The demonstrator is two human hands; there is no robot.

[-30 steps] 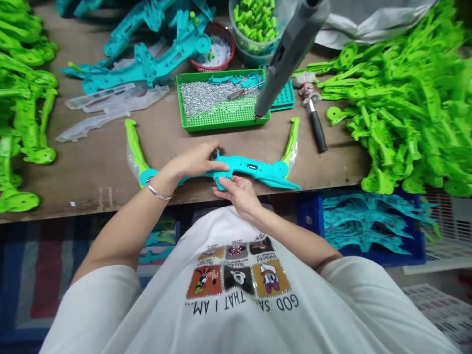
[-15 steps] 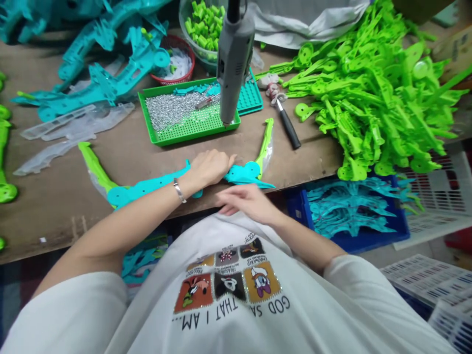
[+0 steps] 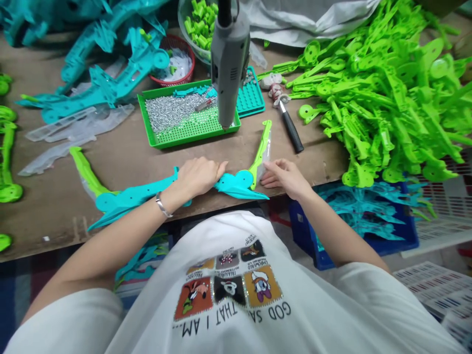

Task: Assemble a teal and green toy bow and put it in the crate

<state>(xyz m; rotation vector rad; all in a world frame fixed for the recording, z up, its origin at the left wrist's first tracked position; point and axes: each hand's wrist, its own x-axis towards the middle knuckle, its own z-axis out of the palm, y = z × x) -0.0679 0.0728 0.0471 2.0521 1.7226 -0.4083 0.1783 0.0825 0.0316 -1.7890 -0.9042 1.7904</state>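
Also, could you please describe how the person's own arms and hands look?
The left hand and right hand are without gloves. A shiny, silver-coloured bracelet circles the left wrist; none shows on the right. Both arms come out of short white sleeves, which leave the forearms uncovered.

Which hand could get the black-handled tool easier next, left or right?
Probably the right hand: it is nearer the black-handled tool, beside the lime-green end piece. The left hand is farther away, on the turquoise frame.
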